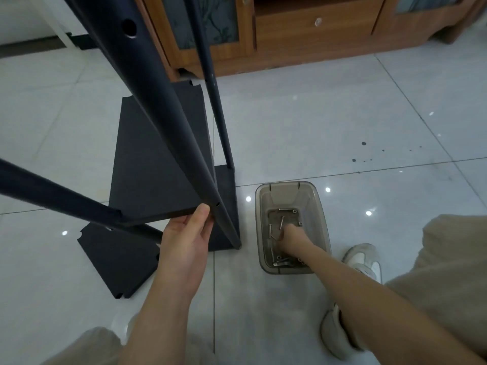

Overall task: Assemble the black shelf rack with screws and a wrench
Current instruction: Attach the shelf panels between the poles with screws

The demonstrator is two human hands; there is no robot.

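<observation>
The black shelf rack stands on the floor with several black tube posts (168,106) rising toward me. A black shelf board (158,164) sits raised between the posts, and my left hand (187,238) holds its near corner, thumb on the edge next to a post's screw hole. A second black board (118,259) lies on the floor below. My right hand (292,238) reaches down into a grey translucent plastic bin (320,206) holding several screws (281,222) and a metal wrench (283,262). Its fingertips are curled among the screws; whether they pinch one is hidden.
A wooden cabinet (303,30) with drawers stands along the back. The floor is glossy pale tile. My right shoe (365,259) and knee are at the right, next to the bin. A white-walled corner lies at the upper left.
</observation>
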